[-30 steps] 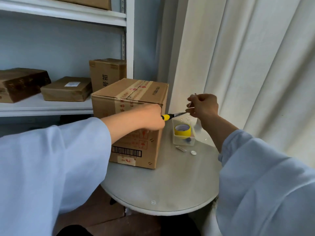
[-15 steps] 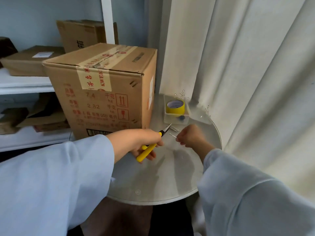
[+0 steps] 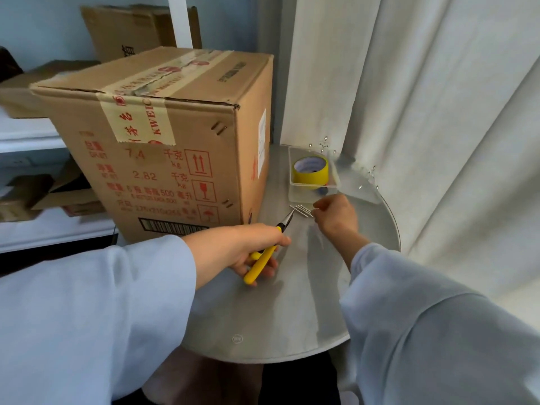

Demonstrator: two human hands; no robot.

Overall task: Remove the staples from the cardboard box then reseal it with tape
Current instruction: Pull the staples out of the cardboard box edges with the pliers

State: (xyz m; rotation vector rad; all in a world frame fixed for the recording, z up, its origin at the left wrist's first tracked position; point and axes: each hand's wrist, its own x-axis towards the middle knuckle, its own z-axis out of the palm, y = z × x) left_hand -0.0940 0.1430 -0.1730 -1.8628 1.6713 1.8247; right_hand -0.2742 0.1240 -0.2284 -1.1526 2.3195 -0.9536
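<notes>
The cardboard box is made of matt brown corrugated board, sealed with glossy printed tape that is wrinkled over the edge. The round table is topped with smooth, slightly reflective glass. The pliers are fitted with shiny yellow plastic handles and dark metal tips. Bright metal staples are seen beside a clear plastic tray holding a glossy yellow tape roll. Soft matt cloth forms the curtain.
</notes>
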